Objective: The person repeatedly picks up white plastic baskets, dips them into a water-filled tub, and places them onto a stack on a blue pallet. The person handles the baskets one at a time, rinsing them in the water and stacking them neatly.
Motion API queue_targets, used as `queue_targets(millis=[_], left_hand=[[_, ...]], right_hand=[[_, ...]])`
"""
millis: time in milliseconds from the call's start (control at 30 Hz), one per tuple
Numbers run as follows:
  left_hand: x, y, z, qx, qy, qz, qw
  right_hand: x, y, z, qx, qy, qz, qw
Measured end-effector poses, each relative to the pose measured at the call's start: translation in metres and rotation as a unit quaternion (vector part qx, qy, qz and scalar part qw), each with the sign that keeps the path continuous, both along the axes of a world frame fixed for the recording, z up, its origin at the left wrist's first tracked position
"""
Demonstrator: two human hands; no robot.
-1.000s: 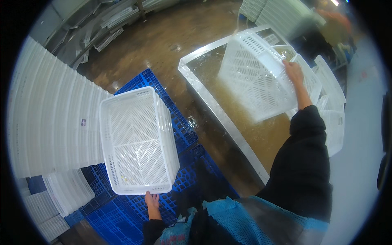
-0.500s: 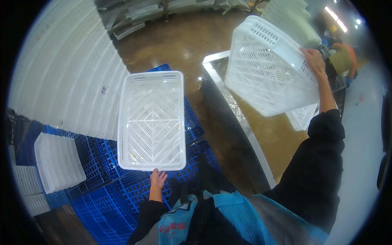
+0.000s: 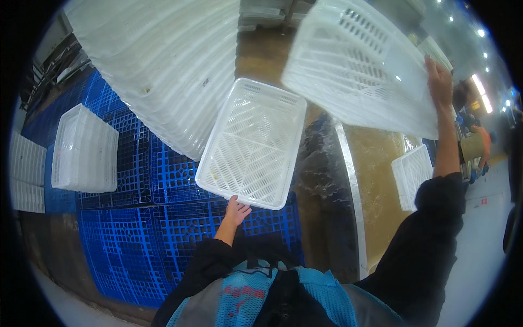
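Observation:
My left hand [image 3: 237, 212] grips the near rim of a white slotted plastic basket [image 3: 250, 144], fingers pressed against its edge. That basket is held out in front of me, with its open top facing up and its slatted bottom showing. With my right hand [image 3: 440, 82] raised at the upper right, I hold a second white basket [image 3: 362, 68] by its rim. It hangs tilted, slightly blurred, high above the edge of a water-filled trough [image 3: 353, 185]. A third white basket [image 3: 413, 177] sits in the brownish water of the trough.
A tall stack of nested white baskets [image 3: 163, 65] stands at the upper left on blue plastic pallets [image 3: 122, 248]. A shorter stack [image 3: 87, 150] sits farther left, with more stacked baskets [image 3: 26, 174] behind it. A person with orange sleeves [image 3: 482, 143] is at the far right.
My view has swung left. The basket in my right hand has risen away from the trough, uncovering the basket in the water. The left-hand basket has turned and sits closer beside the tall stack.

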State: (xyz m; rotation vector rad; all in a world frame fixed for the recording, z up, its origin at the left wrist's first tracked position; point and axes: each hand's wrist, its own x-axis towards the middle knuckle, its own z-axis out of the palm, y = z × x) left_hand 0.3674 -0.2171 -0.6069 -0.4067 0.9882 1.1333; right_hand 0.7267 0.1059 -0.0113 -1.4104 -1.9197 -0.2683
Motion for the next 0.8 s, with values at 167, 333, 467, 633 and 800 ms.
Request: queue_targets(millis=[167, 333, 467, 633, 800], left_hand=[[-0.009, 0.006, 0.027, -0.014, -0.09, 0.073, 0.993], [-0.026, -0.002, 0.099, 0.007, -0.013, 0.211, 0.977], [-0.057, -0.011, 0.15, 0.324, -0.15, 0.249, 0.9], [-0.073, 0.005, 0.149, 0.296, 0.105, 0.211, 0.926], [-0.08, 0.033, 0.129, 0.278, 0.093, 0.228, 0.928]], right_hand=[[-0.089, -0.046, -0.137, 0.22, -0.137, 0.076, 0.963], [-0.159, -0.179, -0.284, -0.007, -0.088, 0.217, 0.972], [-0.178, -0.241, -0.358, -0.148, -0.077, 0.302, 0.939], [-0.183, -0.265, -0.421, -0.248, -0.087, 0.326, 0.908], [-0.156, -0.234, -0.459, -0.179, 0.026, 0.125, 0.976]])
